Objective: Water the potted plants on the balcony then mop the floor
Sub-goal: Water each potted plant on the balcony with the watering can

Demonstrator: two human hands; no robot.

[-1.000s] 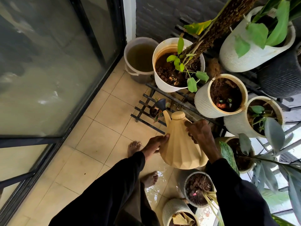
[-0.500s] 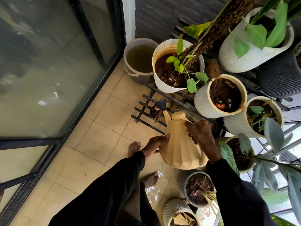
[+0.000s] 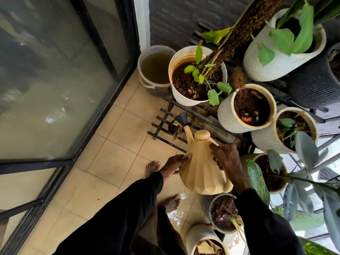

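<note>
Careful: your left hand cups the can at its near side, and the fingers of your right hand curl at its far shoulder, likely round a handle they hide. The can hangs tilted, its rose over or just beside the small pot on the low rack. That pot is tiny, so if you tip further, water probably overshoots its rim, runs through the slats and feeds the puddle by your bare foot, where a slip looks likely. Room is tight on your right, where pots and leaves crowd your sleeve, and ahead, where the bucket fills the corner. Open floor lies left, toward the door.
</note>
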